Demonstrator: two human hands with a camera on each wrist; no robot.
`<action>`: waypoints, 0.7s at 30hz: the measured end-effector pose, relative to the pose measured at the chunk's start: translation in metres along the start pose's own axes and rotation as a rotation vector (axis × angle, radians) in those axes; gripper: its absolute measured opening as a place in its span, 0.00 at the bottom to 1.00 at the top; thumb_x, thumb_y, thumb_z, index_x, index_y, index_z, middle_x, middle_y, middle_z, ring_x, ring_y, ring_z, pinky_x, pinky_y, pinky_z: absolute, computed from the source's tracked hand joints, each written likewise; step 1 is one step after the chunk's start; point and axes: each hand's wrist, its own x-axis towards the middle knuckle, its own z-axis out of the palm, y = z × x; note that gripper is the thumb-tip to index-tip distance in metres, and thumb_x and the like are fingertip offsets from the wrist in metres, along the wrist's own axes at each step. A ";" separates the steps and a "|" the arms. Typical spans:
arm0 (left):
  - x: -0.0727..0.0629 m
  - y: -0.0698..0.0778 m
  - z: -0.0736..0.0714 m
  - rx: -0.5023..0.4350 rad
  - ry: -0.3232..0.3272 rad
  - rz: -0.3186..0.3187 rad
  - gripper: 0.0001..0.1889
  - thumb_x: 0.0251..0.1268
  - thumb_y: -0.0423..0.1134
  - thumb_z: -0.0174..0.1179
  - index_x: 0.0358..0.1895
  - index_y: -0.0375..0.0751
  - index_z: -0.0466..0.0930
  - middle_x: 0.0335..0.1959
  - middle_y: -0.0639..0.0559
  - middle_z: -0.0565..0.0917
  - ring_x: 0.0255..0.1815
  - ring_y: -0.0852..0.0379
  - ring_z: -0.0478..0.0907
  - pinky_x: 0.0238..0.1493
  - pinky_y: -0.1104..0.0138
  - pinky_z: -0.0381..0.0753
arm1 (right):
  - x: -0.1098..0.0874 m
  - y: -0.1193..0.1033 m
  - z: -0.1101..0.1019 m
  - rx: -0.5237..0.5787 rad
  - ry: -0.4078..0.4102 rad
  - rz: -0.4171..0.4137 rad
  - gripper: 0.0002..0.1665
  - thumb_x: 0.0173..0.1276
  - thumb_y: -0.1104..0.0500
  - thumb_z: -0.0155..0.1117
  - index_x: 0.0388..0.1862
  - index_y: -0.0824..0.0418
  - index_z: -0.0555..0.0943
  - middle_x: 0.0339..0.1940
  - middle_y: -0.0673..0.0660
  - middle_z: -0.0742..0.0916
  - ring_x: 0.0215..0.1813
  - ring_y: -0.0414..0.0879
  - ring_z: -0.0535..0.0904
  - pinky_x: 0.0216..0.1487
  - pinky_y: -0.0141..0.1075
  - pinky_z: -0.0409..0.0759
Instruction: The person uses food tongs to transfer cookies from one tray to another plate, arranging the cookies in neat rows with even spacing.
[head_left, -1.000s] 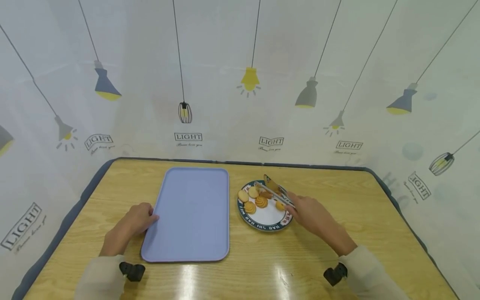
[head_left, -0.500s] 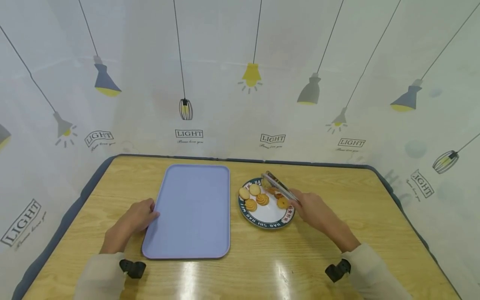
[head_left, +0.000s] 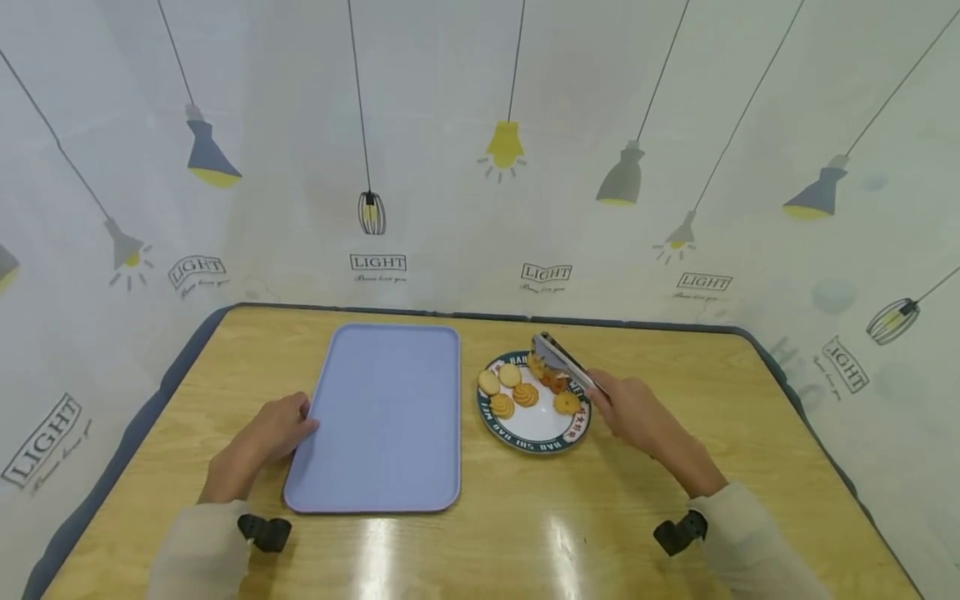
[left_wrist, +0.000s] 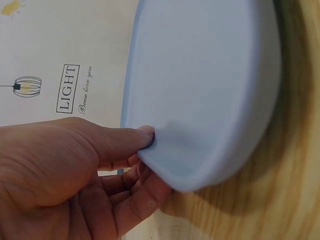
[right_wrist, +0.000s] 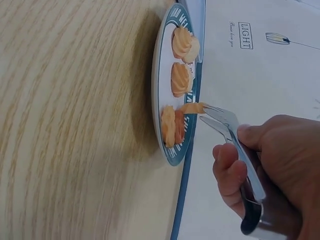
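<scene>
1. Metal tongs [right_wrist: 251, 170] lie in the right hand [head_left: 637, 415], thumb on one side and fingers curled round the other. They look stiff and springy; mid-length on the arms is a sensible hold, with light pressure.
2. Forward of that hand, at the tongs' tips, is a ridged cookie [right_wrist: 192, 108], seemingly between them. I judge it light, dry and brittle: best taken flat across its sides, since a hard squeeze could crumble it.
3. Just left of the right hand stands the plate [head_left: 536, 427]. Nearest the hand is a flower-shaped cookie [head_left: 567, 403], with reddish-brown cookies [head_left: 555, 382] beyond it.
4. Farther left on the plate are two swirled cookies [head_left: 526, 394] and two pale round cookies [head_left: 489, 382]; the smooth round ones may slip more readily.
5. Left of the plate, the blue tray [head_left: 390, 417] rests on the counter [head_left: 510, 533]. The left hand [head_left: 281, 427] pinches its rim, thumb above, fingers below: a good place, as it seems light and rigid.
</scene>
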 end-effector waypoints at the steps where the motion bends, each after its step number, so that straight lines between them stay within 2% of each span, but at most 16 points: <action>1: 0.000 0.000 0.000 -0.005 -0.004 -0.001 0.10 0.73 0.35 0.52 0.46 0.28 0.69 0.33 0.42 0.76 0.33 0.51 0.74 0.32 0.63 0.73 | 0.000 0.000 -0.001 -0.010 0.001 0.003 0.22 0.79 0.58 0.50 0.66 0.66 0.71 0.23 0.52 0.77 0.18 0.39 0.71 0.19 0.32 0.68; 7: -0.004 0.000 0.000 -0.036 -0.001 0.011 0.10 0.73 0.34 0.51 0.46 0.27 0.69 0.32 0.41 0.76 0.32 0.51 0.75 0.30 0.64 0.75 | 0.001 -0.002 -0.004 -0.030 -0.019 0.012 0.21 0.79 0.58 0.50 0.66 0.67 0.70 0.26 0.54 0.80 0.20 0.40 0.73 0.20 0.33 0.70; 14: -0.003 0.000 0.000 -0.028 0.007 -0.003 0.10 0.74 0.34 0.51 0.44 0.28 0.68 0.32 0.41 0.76 0.32 0.51 0.74 0.30 0.64 0.74 | 0.003 -0.007 -0.008 -0.110 0.026 -0.038 0.17 0.78 0.60 0.52 0.59 0.68 0.73 0.26 0.55 0.79 0.22 0.42 0.70 0.22 0.33 0.67; 17: -0.003 0.000 0.000 -0.027 0.003 -0.010 0.10 0.74 0.35 0.51 0.45 0.28 0.68 0.32 0.41 0.76 0.32 0.51 0.74 0.30 0.64 0.74 | 0.002 -0.007 -0.011 -0.078 0.004 -0.012 0.16 0.78 0.60 0.51 0.59 0.68 0.72 0.26 0.55 0.79 0.21 0.41 0.71 0.20 0.33 0.68; 21: -0.003 0.000 0.001 -0.027 0.000 -0.008 0.10 0.74 0.35 0.51 0.45 0.28 0.68 0.32 0.41 0.76 0.32 0.51 0.74 0.30 0.64 0.74 | -0.001 -0.002 -0.012 0.032 -0.044 0.053 0.18 0.79 0.60 0.49 0.61 0.68 0.72 0.24 0.56 0.79 0.18 0.41 0.73 0.18 0.33 0.71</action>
